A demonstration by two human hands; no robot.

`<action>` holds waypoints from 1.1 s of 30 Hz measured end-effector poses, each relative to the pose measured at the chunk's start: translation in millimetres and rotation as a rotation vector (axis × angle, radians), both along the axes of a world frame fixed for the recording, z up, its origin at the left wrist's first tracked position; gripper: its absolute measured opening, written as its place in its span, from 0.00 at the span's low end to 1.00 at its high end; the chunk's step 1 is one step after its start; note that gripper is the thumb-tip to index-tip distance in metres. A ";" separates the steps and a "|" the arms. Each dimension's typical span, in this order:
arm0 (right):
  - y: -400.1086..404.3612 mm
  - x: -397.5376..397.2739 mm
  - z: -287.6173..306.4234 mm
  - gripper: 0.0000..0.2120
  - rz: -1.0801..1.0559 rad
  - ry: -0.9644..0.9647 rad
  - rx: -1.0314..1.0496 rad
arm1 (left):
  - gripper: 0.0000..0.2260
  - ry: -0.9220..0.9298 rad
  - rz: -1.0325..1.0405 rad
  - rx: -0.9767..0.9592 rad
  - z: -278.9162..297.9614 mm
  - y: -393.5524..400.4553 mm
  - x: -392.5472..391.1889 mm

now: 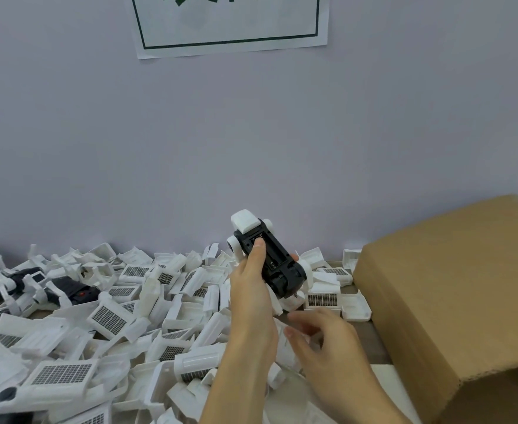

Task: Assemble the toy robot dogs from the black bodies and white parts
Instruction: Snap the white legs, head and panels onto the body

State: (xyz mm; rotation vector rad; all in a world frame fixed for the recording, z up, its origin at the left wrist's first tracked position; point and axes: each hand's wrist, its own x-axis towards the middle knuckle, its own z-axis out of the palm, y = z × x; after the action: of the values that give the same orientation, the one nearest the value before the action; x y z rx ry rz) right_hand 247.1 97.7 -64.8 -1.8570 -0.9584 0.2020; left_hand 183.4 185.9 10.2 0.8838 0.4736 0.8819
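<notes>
left hand [253, 289] holding black body [271, 258], apparently head-end up-left

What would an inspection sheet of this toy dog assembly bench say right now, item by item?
Surface: table, mostly buried.
Job's things: black body with white head, held up; white parts heaped across table; assembled dogs far left.
Clutter: cardboard box at right.
Grippers: left hand grips the body; right hand blurred, reaching into parts.
Cables: nothing seen.
Surroundings: wall with paper sign.
</notes>
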 end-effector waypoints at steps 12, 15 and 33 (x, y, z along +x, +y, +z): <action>-6.4 3.9 5.7 0.08 -0.094 0.040 0.210 | 0.17 0.014 -0.015 -0.038 -1.1 -0.3 1.6; -10.6 11.4 9.4 0.09 -0.220 0.156 0.328 | 0.16 0.043 -0.005 0.027 -5.0 0.3 4.0; -5.5 14.1 23.4 0.14 -0.143 0.590 0.700 | 0.10 0.575 -0.227 0.467 -23.2 -13.0 12.7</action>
State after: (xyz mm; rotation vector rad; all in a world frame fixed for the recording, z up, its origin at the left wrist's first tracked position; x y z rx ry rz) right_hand 261.2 92.2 -41.4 -1.1103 -0.3997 0.2658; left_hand 196.1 172.9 -13.1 1.6050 0.6565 0.5221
